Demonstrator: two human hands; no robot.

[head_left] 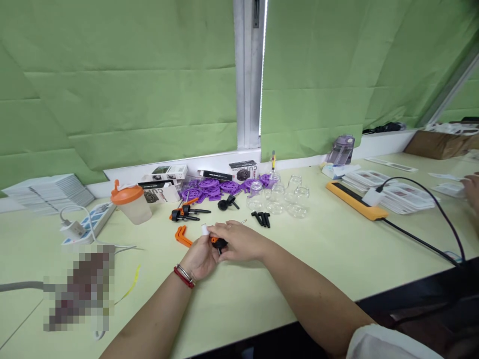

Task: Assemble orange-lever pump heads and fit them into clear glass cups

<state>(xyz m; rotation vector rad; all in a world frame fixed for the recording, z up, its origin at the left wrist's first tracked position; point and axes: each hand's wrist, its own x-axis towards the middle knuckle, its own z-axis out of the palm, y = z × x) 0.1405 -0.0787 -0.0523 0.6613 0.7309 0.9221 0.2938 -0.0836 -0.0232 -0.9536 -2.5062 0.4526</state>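
Observation:
My left hand [200,257] and my right hand [239,242] meet over the pale table [299,259], both closed on a small black and orange part [218,243] with a white piece [205,230] at its top. An orange angled piece [182,236] lies just left of my left hand. Beyond my hands lie black and orange parts [185,213], a black knob part [226,202], a few black pins [262,218], a heap of purple plastic pieces [213,188] and several clear glass cups [279,199].
A cup with an orange lid [130,202] and a power strip [90,222] stand at left. Small boxes [168,174] line the sill. An orange and black device [355,199] with a black cable [430,199] lies at right, near stacked cards [404,197]. Another person's hand [472,192] shows at far right.

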